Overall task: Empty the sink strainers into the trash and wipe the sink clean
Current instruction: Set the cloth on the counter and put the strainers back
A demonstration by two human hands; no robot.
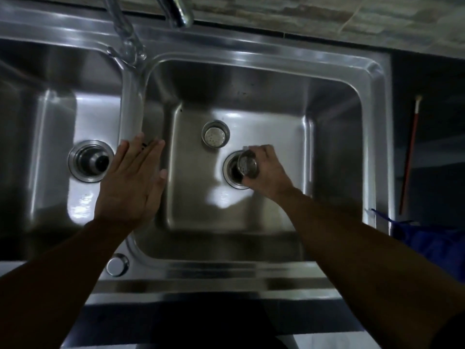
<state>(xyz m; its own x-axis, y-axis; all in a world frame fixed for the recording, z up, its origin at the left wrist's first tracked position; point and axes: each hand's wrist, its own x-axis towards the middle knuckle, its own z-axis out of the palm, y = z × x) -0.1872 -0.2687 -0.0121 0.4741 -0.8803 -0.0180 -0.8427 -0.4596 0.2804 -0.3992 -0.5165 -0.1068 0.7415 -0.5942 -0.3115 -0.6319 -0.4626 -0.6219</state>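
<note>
A double stainless steel sink [251,50] fills the head view. My right hand [269,172] grips a perforated metal strainer basket [247,163], tilted just over the right basin's drain opening [232,172]. A second strainer basket [216,134] sits upright on the right basin floor, behind the drain. My left hand [130,182] lies flat with fingers spread on the divider between the basins, holding nothing. The left basin's drain [90,161] has a dark stopper in it.
A chrome faucet spout [180,11] and a hose [124,34] hang over the back rim. A round cap [116,265] sits on the front rim. To the right are a red-handled stick [410,157] and a blue plastic bag [437,245].
</note>
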